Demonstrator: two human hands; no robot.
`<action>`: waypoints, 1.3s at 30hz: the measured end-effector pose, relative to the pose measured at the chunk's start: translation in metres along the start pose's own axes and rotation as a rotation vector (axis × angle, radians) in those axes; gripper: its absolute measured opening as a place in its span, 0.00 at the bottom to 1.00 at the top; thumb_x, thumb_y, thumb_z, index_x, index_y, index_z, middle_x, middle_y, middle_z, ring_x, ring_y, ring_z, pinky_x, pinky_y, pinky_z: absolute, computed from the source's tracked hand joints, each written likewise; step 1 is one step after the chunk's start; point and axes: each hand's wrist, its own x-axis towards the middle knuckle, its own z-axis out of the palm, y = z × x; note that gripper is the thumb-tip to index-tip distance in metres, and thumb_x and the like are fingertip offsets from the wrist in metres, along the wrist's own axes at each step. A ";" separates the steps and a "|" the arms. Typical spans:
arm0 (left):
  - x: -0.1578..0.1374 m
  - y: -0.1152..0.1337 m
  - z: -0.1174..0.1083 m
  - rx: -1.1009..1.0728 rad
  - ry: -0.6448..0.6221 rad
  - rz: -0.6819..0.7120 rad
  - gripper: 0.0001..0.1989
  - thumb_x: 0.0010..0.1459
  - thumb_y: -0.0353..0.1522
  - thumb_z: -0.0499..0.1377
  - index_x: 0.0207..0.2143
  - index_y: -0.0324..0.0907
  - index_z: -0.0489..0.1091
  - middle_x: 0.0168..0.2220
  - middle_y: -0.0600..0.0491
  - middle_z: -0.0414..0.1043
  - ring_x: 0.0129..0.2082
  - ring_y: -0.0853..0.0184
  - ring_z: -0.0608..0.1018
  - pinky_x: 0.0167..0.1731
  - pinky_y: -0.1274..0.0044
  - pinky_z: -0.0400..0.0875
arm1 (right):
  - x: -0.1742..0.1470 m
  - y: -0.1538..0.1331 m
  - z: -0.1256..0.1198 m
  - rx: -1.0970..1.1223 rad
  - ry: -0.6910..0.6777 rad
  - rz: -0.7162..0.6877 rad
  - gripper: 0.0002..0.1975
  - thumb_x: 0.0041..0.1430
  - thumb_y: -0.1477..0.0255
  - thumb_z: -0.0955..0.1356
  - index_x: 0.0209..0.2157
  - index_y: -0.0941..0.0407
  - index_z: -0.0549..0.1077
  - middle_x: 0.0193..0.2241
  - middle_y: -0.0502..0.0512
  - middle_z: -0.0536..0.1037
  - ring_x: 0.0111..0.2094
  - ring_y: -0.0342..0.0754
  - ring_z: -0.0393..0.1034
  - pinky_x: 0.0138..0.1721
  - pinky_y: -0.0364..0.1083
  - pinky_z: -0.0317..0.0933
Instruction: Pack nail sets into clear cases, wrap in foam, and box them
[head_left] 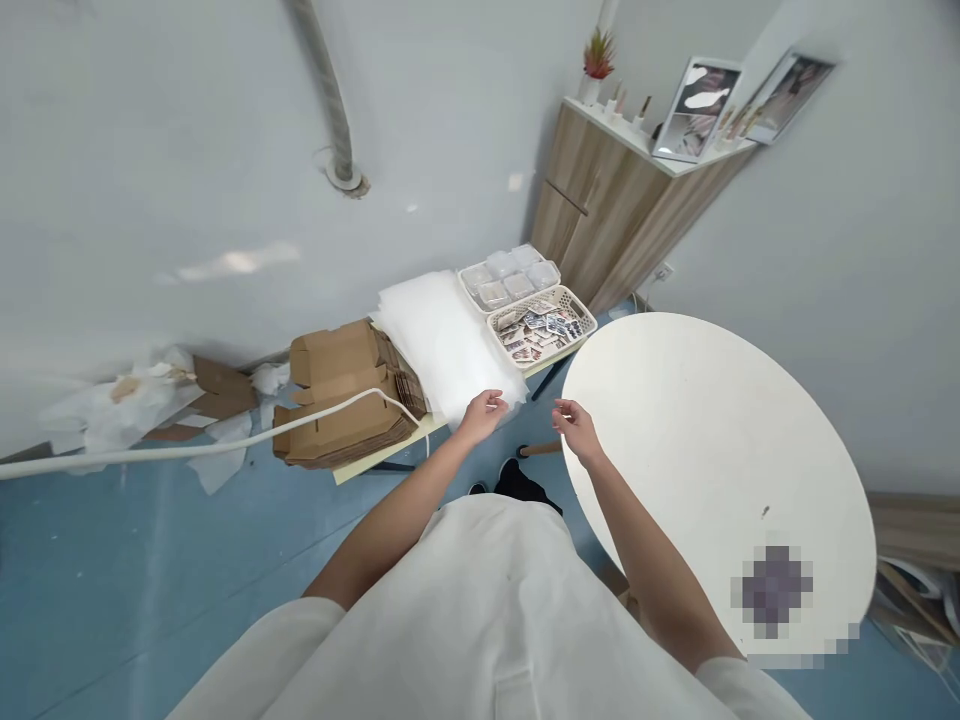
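My left hand [484, 416] hovers near the front corner of a stack of white foam sheets [442, 345], its fingers loosely bent with nothing visible in them. Just over the left edge of a round white table [690, 430] is my right hand [576, 428], fingers half curled and apart, also holding nothing I can see. Flattened brown cardboard boxes [341, 385] lie piled left of the foam sheets. Behind the sheets, a white basket [592, 325] holds many small printed cards [536, 330]. A second basket [463, 290] contains several clear plastic boxes [517, 285].
A white hose or cable [225, 448] crosses in front of the cardboard. Crumpled wrapping and scraps [127, 400] lie by the wall. A wooden cabinet [600, 190] stands in the corner, carrying a plant [598, 60] and mirrors [697, 110]. A blurred patch [776, 590] covers something on the table.
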 end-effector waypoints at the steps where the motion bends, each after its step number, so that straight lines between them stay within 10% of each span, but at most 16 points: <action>1: 0.003 0.001 -0.005 0.003 0.006 -0.003 0.22 0.50 0.38 0.58 0.47 0.39 0.65 0.41 0.46 0.70 0.37 0.65 0.75 0.35 0.75 0.68 | 0.010 -0.003 0.002 -0.001 -0.011 0.008 0.21 0.48 0.60 0.66 0.43 0.56 0.68 0.35 0.54 0.73 0.28 0.43 0.67 0.31 0.46 0.63; 10: 0.063 0.034 -0.027 0.118 0.009 -0.029 0.21 0.51 0.37 0.57 0.47 0.39 0.65 0.41 0.46 0.71 0.36 0.65 0.74 0.38 0.73 0.69 | 0.114 -0.009 0.017 0.039 0.049 -0.011 0.22 0.48 0.61 0.65 0.43 0.58 0.68 0.40 0.59 0.72 0.36 0.48 0.67 0.37 0.48 0.63; 24: 0.214 0.075 0.045 -0.171 -0.203 -0.304 0.31 0.51 0.44 0.58 0.55 0.43 0.60 0.57 0.46 0.60 0.56 0.56 0.64 0.51 0.69 0.62 | 0.282 -0.017 -0.008 -0.501 0.083 -0.278 0.18 0.54 0.68 0.62 0.46 0.58 0.68 0.47 0.62 0.70 0.51 0.55 0.60 0.53 0.55 0.51; 29: 0.237 0.074 0.061 -0.355 -0.141 -0.340 0.34 0.53 0.46 0.55 0.60 0.47 0.51 0.63 0.51 0.47 0.61 0.58 0.55 0.53 0.70 0.59 | 0.305 -0.019 0.003 -0.569 0.036 -0.221 0.17 0.55 0.69 0.61 0.45 0.61 0.69 0.46 0.63 0.71 0.49 0.56 0.62 0.51 0.55 0.53; 39: 0.238 0.087 0.073 -0.351 -0.117 -0.253 0.24 0.58 0.42 0.52 0.57 0.50 0.56 0.59 0.57 0.55 0.61 0.61 0.55 0.55 0.70 0.57 | 0.299 -0.013 0.006 -0.577 0.039 -0.189 0.19 0.57 0.65 0.60 0.47 0.58 0.69 0.49 0.60 0.71 0.49 0.57 0.61 0.52 0.58 0.48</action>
